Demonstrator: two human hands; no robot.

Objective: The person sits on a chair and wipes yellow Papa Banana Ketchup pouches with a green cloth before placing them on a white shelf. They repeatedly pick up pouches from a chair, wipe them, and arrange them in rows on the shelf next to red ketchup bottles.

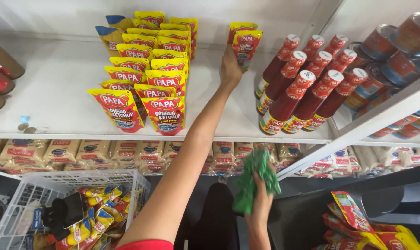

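Observation:
My left hand (230, 68) reaches far onto the white shelf (57, 78) and grips the lower edge of a red and yellow sauce pouch (247, 46), held upright. A second matching pouch (237, 27) stands just behind it. To the left stand two rows of several similar pouches (147, 69). Red sauce bottles with white caps (302, 88) stand to the right of the hand. My right hand (261, 203) is lower, near my body, closed around a crumpled green cloth (254, 178).
A white plastic basket (57, 185) at the lower left holds several yellow pouches and a dark phone-like object. Brown cans (395, 46) fill the shelf at the right. Beige packets (126, 153) line the lower shelf. More red pouches (363, 227) lie at the lower right.

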